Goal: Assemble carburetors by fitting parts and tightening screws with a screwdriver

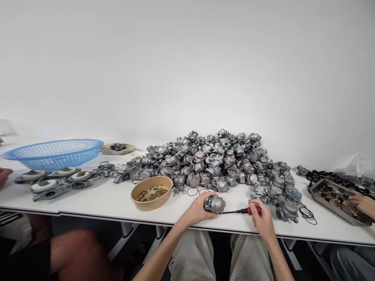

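Observation:
My left hand (202, 210) is closed around a grey metal carburetor (216, 204) at the front of the table, its round bowl facing right. In my right hand (261, 218) is the red and black handle of a screwdriver (242, 211). The dark shaft points left and meets the bowl end of the carburetor; the exact contact at the tip is too small to make out. Thin black rubber rings (192, 192) lie on the white table just behind my left hand. Nearest to my right hand stand more carburetors (285, 210).
A large heap of carburetors (205, 160) fills the table's back. Left are a tan bowl of small brass parts (151, 194), a blue basket (63, 154) and parts with white rings (47, 185). A metal tray (336, 203) and another person's hand (365, 205) are right.

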The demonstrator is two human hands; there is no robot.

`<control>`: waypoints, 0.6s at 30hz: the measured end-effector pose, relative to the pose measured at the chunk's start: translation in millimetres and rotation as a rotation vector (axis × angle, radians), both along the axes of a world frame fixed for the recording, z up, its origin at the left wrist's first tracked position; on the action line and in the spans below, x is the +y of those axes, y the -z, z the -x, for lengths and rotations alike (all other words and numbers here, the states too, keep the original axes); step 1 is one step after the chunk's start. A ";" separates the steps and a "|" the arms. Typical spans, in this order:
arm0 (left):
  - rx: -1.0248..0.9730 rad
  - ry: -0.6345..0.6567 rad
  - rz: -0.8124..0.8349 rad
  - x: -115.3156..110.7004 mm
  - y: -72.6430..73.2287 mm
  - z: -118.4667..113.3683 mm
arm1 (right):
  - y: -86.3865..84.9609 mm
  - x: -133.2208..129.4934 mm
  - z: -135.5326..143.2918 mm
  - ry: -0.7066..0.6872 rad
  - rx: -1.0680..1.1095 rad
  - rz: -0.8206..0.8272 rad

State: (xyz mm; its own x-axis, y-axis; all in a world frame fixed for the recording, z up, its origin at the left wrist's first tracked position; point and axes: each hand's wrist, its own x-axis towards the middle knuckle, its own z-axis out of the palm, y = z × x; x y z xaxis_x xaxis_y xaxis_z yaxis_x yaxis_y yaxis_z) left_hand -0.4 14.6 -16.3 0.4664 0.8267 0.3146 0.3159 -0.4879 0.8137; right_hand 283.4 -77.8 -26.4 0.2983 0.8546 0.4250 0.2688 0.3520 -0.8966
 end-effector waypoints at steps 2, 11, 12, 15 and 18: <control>-0.006 0.005 0.001 -0.7 -0.8 -0.1 | -0.1 -2.7 -1.4 -0.064 -0.002 -0.030; 0.000 0.004 -0.007 -2.7 -4.8 -0.6 | 1.8 1.5 -1.0 0.018 0.035 0.026; -0.006 0.007 -0.003 -3.0 -5.0 -0.3 | 1.5 1.2 -0.9 0.001 0.044 0.019; -0.012 0.005 0.002 -3.6 -5.1 0.1 | 0.3 -1.3 -2.8 -0.095 0.064 -0.057; -0.013 0.002 0.002 -4.2 -5.4 -0.5 | -0.6 -2.0 -4.8 -0.117 0.053 -0.081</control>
State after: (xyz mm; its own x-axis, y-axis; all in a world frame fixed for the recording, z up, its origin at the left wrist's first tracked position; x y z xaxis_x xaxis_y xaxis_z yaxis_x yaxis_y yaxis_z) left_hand 0.1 10.4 -10.8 0.4640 0.8263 0.3193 0.3040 -0.4870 0.8188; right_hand 288.2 -79.8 -25.7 0.2223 0.8487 0.4799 0.1742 0.4497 -0.8760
